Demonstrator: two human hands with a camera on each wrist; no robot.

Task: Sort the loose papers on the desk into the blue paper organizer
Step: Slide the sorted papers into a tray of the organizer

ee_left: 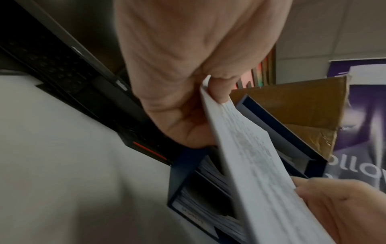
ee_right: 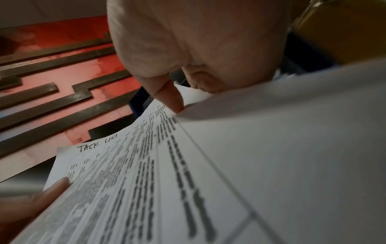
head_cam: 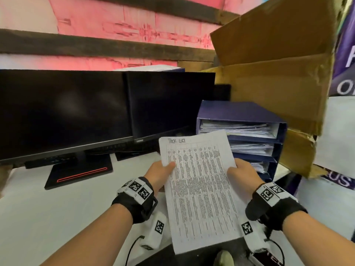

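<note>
I hold a printed sheet (head_cam: 199,191) with a table of text and handwriting at its top, raised above the desk. My left hand (head_cam: 160,174) pinches its left edge, thumb on top. My right hand (head_cam: 243,173) pinches its right edge. In the left wrist view the paper (ee_left: 250,156) runs edge-on from my left hand (ee_left: 208,92). In the right wrist view the sheet (ee_right: 167,181) fills the lower frame under my right hand (ee_right: 177,92). The blue paper organizer (head_cam: 238,112) stands just beyond the sheet, its three shelves stuffed with papers.
Two dark monitors (head_cam: 76,112) stand on the white desk (head_cam: 48,217) at the left, one on a black base with a red stripe (head_cam: 80,174). A large open cardboard box (head_cam: 278,73) leans behind and right of the organizer. A purple poster (head_cam: 343,54) hangs at far right.
</note>
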